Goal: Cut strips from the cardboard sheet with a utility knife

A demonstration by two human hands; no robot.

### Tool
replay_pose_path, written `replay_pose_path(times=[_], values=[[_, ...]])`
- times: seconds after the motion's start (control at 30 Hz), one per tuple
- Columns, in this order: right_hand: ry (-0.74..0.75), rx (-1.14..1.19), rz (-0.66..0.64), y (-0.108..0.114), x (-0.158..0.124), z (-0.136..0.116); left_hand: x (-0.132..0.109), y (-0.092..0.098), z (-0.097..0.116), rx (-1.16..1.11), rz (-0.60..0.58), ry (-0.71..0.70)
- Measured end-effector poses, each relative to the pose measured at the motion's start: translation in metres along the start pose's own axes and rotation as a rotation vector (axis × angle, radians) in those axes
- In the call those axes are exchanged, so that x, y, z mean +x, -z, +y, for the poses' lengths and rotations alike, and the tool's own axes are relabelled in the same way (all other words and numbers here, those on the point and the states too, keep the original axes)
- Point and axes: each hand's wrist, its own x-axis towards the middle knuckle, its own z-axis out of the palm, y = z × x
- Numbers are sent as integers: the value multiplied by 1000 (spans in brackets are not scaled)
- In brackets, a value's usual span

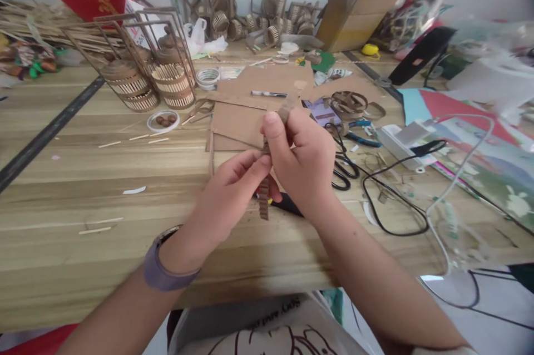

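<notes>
My left hand [233, 191] and my right hand [302, 157] meet above the middle of the wooden table [83, 177]. Both pinch a narrow strip of corrugated cardboard [264, 199] that hangs downward between them. The strip's upper end [287, 107] sticks out above my right thumb. My left fingers close on the strip's middle, and a purple watch band [161, 271] circles that wrist. Flat cardboard sheets [237, 121] lie just behind my hands.
Black scissors [344, 168] and blue-handled pliers [361, 135] lie right of my hands, with black cables [392, 199] looping nearby. Cardboard lantern models in frames [146, 74] stand at the back left. A pen [269, 94], a tape roll [207, 77] and a cardboard box [354, 15] sit further back.
</notes>
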Motion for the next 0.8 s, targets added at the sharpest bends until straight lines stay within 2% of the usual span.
replay_pose_path(times=[0.13,0.27,0.43,0.57,0.67,0.8], values=[[66,-70,65,-4,-6,-2,5,-5,-2,-110,73,-8],[158,3,-22,-2,-12,5,9,-3,-7,-137,126,-3],[228,170,-131,7,-15,25,5,10,-17,115,72,6],[200,250,-250,11,-24,44,0,18,-26,349,49,-53],[203,249,-257,10,-33,55,-2,20,-32,422,63,-93],[288,137,-231,8,-40,60,-4,20,-40,460,88,-124]])
